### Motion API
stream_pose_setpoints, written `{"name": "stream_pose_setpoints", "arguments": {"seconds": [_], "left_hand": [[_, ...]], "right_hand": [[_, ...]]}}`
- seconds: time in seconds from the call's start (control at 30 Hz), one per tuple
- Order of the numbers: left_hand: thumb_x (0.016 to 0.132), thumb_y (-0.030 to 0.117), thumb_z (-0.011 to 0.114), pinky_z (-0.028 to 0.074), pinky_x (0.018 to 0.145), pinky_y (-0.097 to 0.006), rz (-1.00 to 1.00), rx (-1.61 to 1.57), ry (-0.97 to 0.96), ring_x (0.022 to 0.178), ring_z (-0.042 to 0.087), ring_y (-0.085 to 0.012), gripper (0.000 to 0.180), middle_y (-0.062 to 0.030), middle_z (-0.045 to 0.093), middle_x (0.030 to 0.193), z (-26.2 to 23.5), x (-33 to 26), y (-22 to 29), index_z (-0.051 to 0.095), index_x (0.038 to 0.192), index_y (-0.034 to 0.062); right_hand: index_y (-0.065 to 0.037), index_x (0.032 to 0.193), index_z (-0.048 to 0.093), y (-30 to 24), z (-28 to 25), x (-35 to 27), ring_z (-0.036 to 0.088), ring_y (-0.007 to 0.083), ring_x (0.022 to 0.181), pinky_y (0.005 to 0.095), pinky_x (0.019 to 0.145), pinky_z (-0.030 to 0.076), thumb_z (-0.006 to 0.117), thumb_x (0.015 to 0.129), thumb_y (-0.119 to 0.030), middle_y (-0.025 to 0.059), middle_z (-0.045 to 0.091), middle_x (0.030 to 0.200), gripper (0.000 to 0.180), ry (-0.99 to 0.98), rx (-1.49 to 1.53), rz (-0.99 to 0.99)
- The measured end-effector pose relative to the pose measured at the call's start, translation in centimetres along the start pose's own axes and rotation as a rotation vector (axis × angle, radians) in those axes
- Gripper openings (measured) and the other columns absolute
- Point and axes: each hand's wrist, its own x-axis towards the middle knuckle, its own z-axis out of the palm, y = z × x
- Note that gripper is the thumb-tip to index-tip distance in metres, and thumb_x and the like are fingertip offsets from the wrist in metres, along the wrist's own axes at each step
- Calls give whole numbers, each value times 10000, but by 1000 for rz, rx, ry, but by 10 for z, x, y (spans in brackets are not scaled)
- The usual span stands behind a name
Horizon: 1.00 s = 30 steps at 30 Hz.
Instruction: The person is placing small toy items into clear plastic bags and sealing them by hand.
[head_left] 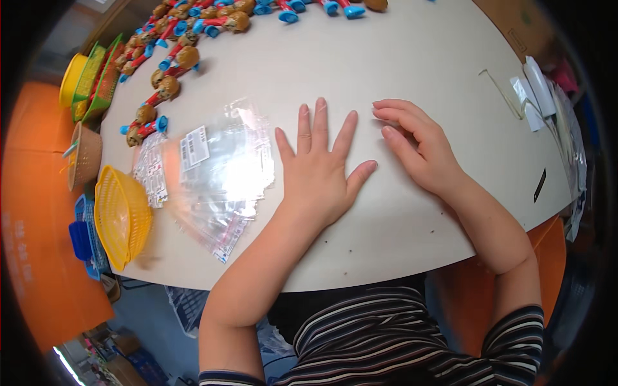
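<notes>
Clear plastic bags [225,172] bearing a white printed label [195,148] lie at nine o'clock from the left hand [317,175], whose fingers [320,125] I see spread; at three, the right hand [426,151] curves loosely.

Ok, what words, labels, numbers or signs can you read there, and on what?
Nothing reads clearly.
White label on the clear bags: print too small.
Printed stack beside them: too small.
Orange panel at left: pale lettering, blurred.
Cardboard box, upper right: faint mark, unreadable.
</notes>
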Motion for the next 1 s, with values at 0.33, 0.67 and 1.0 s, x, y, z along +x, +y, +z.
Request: {"name": "stream_pose_setpoints", "arguments": {"seconds": [0.33, 0.67, 1.0], "left_hand": [[902, 627, 473, 119, 1115, -672, -67, -17, 118, 1468, 186, -394, 730, -189, 258, 1576, 1, 7, 0, 388, 1501, 218], [870, 657, 482, 121, 1143, -634, -126, -60, 124, 1462, 228, -360, 753, -132, 274, 1584, -2, 11, 1, 401, 1491, 238], [951, 472, 487, 164, 1148, -606, -134, -125, 159, 1446, 273, -335, 582, -109, 343, 1551, 1, 17, -9, 454, 1439, 155]], "right_hand": [[28, 1439, 374, 13, 16, 10, 258, 400, 1433, 540, 1157, 204, 452, 996, -321, 195, 325, 1536, 570, -93, -830, -92], [-27, 1446, 399, 21, 17, 10, 287, 379, 1423, 568, 1146, 203, 452, 991, -350, 161, 335, 1541, 561, -59, -862, -97], [-53, 1445, 413, 19, 6, 19, 276, 374, 1430, 561, 1154, 179, 472, 986, -345, 155, 336, 1546, 547, -124, -777, -68]]}}
